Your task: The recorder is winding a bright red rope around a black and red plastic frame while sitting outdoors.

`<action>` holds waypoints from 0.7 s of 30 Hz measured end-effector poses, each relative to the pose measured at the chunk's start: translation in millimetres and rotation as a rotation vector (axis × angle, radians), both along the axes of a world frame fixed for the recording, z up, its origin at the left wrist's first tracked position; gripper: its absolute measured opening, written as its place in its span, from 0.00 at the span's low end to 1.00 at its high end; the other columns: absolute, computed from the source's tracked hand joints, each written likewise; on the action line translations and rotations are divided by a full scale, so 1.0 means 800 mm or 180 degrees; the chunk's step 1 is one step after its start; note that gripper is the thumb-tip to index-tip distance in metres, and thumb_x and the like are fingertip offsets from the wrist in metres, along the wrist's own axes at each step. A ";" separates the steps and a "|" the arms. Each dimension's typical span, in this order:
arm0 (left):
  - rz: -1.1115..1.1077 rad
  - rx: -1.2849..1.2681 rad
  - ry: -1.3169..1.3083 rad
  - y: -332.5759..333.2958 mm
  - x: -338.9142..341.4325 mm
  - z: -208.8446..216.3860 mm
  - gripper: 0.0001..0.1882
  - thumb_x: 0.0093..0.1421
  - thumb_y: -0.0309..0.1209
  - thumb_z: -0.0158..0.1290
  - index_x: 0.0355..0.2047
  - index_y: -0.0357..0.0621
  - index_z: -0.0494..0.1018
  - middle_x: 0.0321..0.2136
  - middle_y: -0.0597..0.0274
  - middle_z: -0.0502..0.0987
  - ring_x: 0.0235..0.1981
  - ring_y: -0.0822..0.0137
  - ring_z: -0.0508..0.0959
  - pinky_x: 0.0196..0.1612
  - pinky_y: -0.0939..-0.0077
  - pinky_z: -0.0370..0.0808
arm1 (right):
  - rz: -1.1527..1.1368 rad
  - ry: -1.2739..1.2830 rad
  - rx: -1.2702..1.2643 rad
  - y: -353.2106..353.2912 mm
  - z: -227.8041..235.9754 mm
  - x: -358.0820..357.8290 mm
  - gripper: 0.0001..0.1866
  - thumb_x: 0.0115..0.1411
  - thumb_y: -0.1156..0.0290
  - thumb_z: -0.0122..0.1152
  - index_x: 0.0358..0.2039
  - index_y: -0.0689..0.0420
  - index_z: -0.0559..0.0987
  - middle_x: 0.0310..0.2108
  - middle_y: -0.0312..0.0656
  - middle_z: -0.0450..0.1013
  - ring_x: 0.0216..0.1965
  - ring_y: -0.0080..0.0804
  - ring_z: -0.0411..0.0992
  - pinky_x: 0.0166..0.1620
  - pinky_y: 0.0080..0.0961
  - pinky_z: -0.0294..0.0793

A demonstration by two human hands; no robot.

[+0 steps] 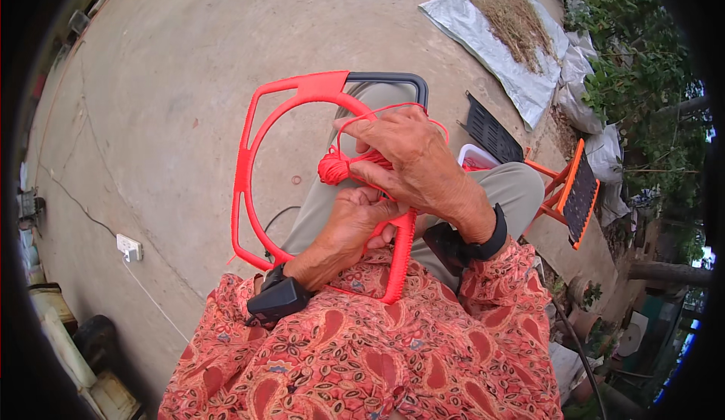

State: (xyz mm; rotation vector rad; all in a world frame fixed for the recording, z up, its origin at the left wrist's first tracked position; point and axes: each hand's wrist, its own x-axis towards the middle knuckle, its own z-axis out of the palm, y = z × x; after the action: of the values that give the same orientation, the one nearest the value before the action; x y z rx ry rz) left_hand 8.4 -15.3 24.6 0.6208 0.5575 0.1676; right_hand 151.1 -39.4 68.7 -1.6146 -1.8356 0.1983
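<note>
A tubular frame with a round ring inside it rests across my lap, mostly wrapped in red cord. At its far right corner the dark grey tube is bare. My left hand is closed around the wrapped near right side of the frame. Just beyond it, my right hand is closed on a small bundle of red cord. A loose strand loops over the right fingers toward the bare corner. The right hand hides part of the frame, and the exact wrapping point cannot be made out.
Right of my knee stands a white container with red material inside. Beyond it are a black slotted panel and an orange folding stand. A pale sheet holds dried plants. A white power strip lies on the concrete at left.
</note>
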 end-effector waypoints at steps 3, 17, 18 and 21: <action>0.0126 0.0071 0.0041 -0.002 0.001 -0.001 0.03 0.58 0.19 0.53 0.34 0.35 0.71 0.25 0.58 0.77 0.15 0.73 0.73 0.11 0.84 0.63 | 0.0183 -0.1014 -0.0218 -0.007 0.004 -0.003 0.18 0.49 0.67 0.64 0.43 0.52 0.78 0.30 0.38 0.74 0.40 0.35 0.71 0.47 0.35 0.65; -0.0235 0.0077 0.0023 -0.021 0.004 0.014 0.07 0.57 0.26 0.57 0.35 0.39 0.72 0.22 0.60 0.77 0.15 0.73 0.74 0.12 0.81 0.65 | 0.0073 -0.2469 -0.0685 -0.010 0.020 -0.015 0.08 0.41 0.66 0.60 0.21 0.56 0.82 0.30 0.41 0.72 0.44 0.37 0.67 0.53 0.38 0.62; -0.0144 0.0027 0.0107 -0.021 0.005 0.009 0.08 0.57 0.26 0.58 0.35 0.39 0.72 0.22 0.60 0.76 0.14 0.73 0.73 0.12 0.81 0.63 | 0.0150 -0.2434 -0.0538 -0.008 0.010 -0.012 0.08 0.42 0.67 0.59 0.21 0.56 0.82 0.30 0.41 0.71 0.43 0.37 0.68 0.53 0.38 0.61; -0.0009 0.0036 0.0184 -0.016 0.004 0.008 0.08 0.57 0.25 0.57 0.36 0.37 0.72 0.22 0.60 0.76 0.13 0.73 0.72 0.11 0.82 0.61 | 0.0190 -0.2014 -0.0454 0.002 0.001 -0.009 0.11 0.44 0.64 0.61 0.27 0.56 0.81 0.30 0.43 0.73 0.44 0.38 0.68 0.53 0.38 0.60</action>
State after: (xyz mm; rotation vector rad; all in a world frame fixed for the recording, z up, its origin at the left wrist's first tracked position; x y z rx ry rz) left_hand 11.4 -28.3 31.1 0.6388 0.6118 0.1505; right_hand 143.7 -38.1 69.2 -1.8629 -2.3833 -0.1860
